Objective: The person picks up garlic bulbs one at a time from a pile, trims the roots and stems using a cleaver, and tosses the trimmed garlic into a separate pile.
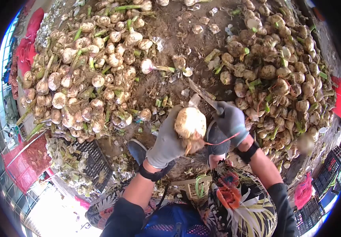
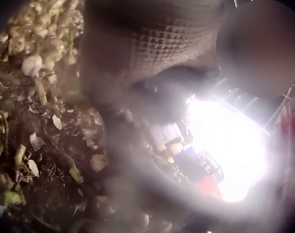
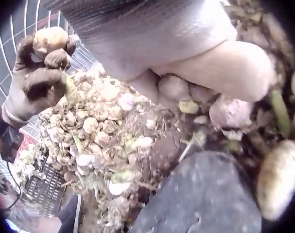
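Note:
My left hand [image 1: 164, 138], in a grey glove, holds a large pale garlic bulb [image 1: 190, 122] in front of my body. Its short cut stem [image 1: 194, 100] points away from me and its root tuft [image 1: 192, 146] faces me. Fingers curled, my gloved right hand [image 1: 231, 120] grips a knife by its dark handle. The narrow, dirty blade [image 1: 201, 93] slants up and left, close by the stem. In the right wrist view the left hand [image 3: 33, 92] has the bulb [image 3: 50, 40] at its fingertips. Glove fabric [image 2: 162, 39] fills much of the left wrist view.
A big heap of garlic with stems [image 1: 79, 79] lies on the left, and another garlic heap [image 1: 285, 79] on the right. Between them a single bulb [image 1: 147, 66] lies on soil littered with trimmings. A black crate [image 1: 95, 162] and my shoes [image 1: 137, 150] are nearer me.

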A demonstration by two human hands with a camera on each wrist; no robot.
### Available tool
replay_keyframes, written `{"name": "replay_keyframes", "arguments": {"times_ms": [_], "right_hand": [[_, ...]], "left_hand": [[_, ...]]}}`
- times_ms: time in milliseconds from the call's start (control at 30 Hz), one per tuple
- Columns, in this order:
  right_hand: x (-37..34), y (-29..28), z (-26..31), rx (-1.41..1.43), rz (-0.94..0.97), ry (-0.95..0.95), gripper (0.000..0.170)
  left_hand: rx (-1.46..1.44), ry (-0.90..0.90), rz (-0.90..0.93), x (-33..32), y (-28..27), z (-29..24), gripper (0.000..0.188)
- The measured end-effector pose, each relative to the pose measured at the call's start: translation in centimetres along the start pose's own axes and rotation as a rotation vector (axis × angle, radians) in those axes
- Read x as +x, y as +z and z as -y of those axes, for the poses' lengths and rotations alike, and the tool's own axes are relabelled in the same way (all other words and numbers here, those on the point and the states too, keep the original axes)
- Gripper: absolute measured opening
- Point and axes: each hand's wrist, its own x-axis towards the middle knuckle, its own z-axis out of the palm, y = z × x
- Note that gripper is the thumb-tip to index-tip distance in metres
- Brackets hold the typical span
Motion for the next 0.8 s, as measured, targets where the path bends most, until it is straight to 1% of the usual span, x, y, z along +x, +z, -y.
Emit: {"name": "replay_keyframes", "arguments": {"times_ms": [33, 67, 100, 133, 167, 200, 233, 267, 300, 333, 367, 400, 433, 467, 500, 533, 567, 633, 700, 733, 767, 800], "right_hand": [[-0.2, 0.7, -0.7, 0.215, 0.062, 0.048, 0.031], [0.0, 0.8, -0.6, 0.436, 0.132, 0.092, 0.032], [0.0, 0.5, -0.6, 0.594, 0.188, 0.054, 0.031], [-0.1, -0.2, 0.4, 0.603, 0.191, 0.062, 0.031], [0.2, -1.1, 1.6, 0.59, 0.212, 0.04, 0.029], [0.6, -1.8, 2.7, 0.571, 0.23, 0.009, 0.028], [0.9, -2.1, 3.5, 0.49, 0.252, -0.054, 0.026], [1.1, -2.4, 4.5, 0.493, 0.247, -0.06, 0.026], [1.2, -2.7, 5.4, 0.451, 0.227, -0.182, 0.024], [1.2, -3.1, 5.9, 0.407, 0.208, -0.301, 0.022], [1.4, -3.6, 5.9, 0.318, 0.314, -0.221, 0.019], [1.8, -2.5, 4.4, 0.193, 0.376, -0.117, 0.018], [1.2, -1.4, 2.0, 0.086, 0.351, -0.073, 0.017], [0.2, -0.1, -0.5, -0.018, 0.325, -0.029, 0.017], [-0.8, 1.7, -2.5, -0.019, 0.33, -0.032, 0.017], [-1.7, 3.8, -4.0, 0.302, 0.311, 0.04, 0.017], [-1.8, 4.9, -4.4, 0.621, 0.289, 0.112, 0.018], [-0.9, 4.5, -3.0, 0.62, 0.292, 0.093, 0.018], [-0.4, 2.4, -1.6, 0.61, 0.26, 0.096, 0.019], [0.0, 1.3, -1.0, 0.606, 0.241, 0.098, 0.02], [0.4, 0.5, -0.7, 0.605, 0.218, 0.099, 0.02], [0.7, 0.1, -0.7, 0.607, 0.195, 0.104, 0.021]], "left_hand": [[0.133, 0.084, 0.028, 1.1, -0.6, 1.2, 0.073], [0.13, 0.101, 0.025, 1.9, -1.2, 2.4, 0.073], [0.296, 0.146, 0.019, 2.0, -1.7, 3.5, 0.066], [0.464, 0.181, 0.021, 1.9, -2.1, 4.0, 0.059], [0.739, 0.271, 0.038, 2.0, -1.2, 1.6, 0.04], [0.742, 0.275, 0.037, 1.9, -1.7, 1.7, 0.04], [1.039, 0.278, 0.188, 1.8, -2.5, 1.9, 0.035], [1.335, 0.271, 0.346, 1.9, -2.8, 1.7, 0.031], [1.469, 0.368, 0.394, 1.8, -2.7, 1.5, 0.027], [1.471, 0.366, 0.394, 1.6, -2.8, 1.3, 0.027], [1.52, 0.417, 0.444, 1.3, -3.1, 1.0, 0.023], [1.569, 0.476, 0.498, 1.2, -3.5, 0.5, 0.019], [1.597, 0.648, 0.423, 1.4, -4.1, -0.3, 0.016], [1.602, 0.652, 0.415, 2.0, -3.7, -1.2, 0.016], [1.523, 0.616, 0.408, 2.4, -2.6, -2.3, 0.016], [1.448, 0.575, 0.397, 2.6, -1.4, -3.3, 0.017], [1.155, 0.516, 0.444, 3.2, 1.7, -3.3, 0.019], [0.883, 0.628, 0.501, 4.6, 8.3, -4.6, 0.027], [0.888, 0.806, 0.533, 6.1, 9.7, -5.9, 0.033], [0.787, 0.793, 0.396, 7.8, 8.6, -6.4, 0.04], [0.899, 0.689, 0.142, 9.0, 6.0, -5.8, 0.044], [0.999, 0.536, -0.101, 10.3, 3.3, -5.2, 0.05]]}}
